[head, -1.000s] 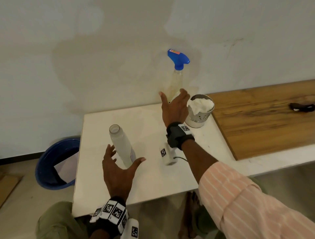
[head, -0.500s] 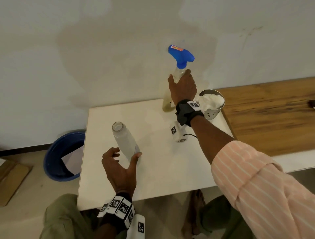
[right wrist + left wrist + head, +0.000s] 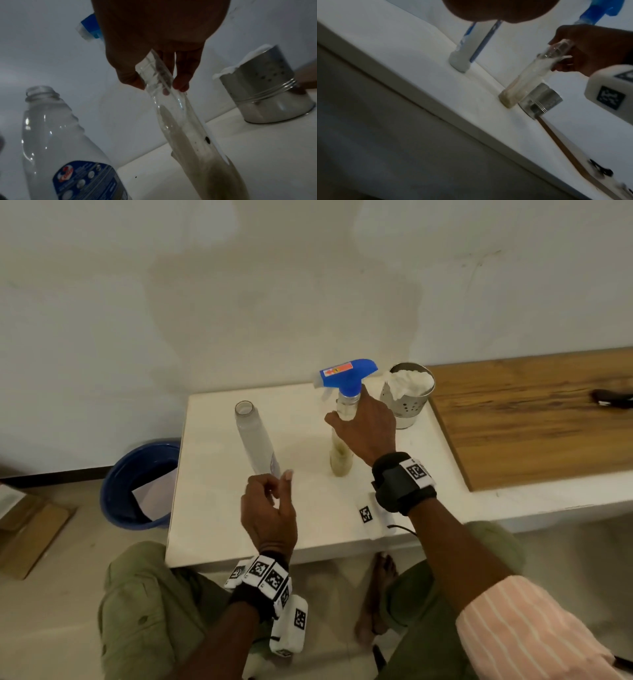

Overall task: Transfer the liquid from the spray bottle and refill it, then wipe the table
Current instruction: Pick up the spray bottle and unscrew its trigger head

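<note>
On the white table (image 3: 212, 529), the right hand (image 3: 366, 429) reaches in from the near right, forearm angled up and wrist raised, fingers and thumb wrapped round the upper body of the spray bottle (image 3: 340, 453) just under its blue trigger head (image 3: 347, 373). The bottle stands on the table with cloudy liquid low inside. The left hand (image 3: 269, 511) hovers just in front of the open clear bottle (image 3: 255, 436), fingers loosely curled, gripping nothing. A metal cup (image 3: 407, 402) with white cloth (image 3: 409, 381) sits just beside the right hand.
</note>
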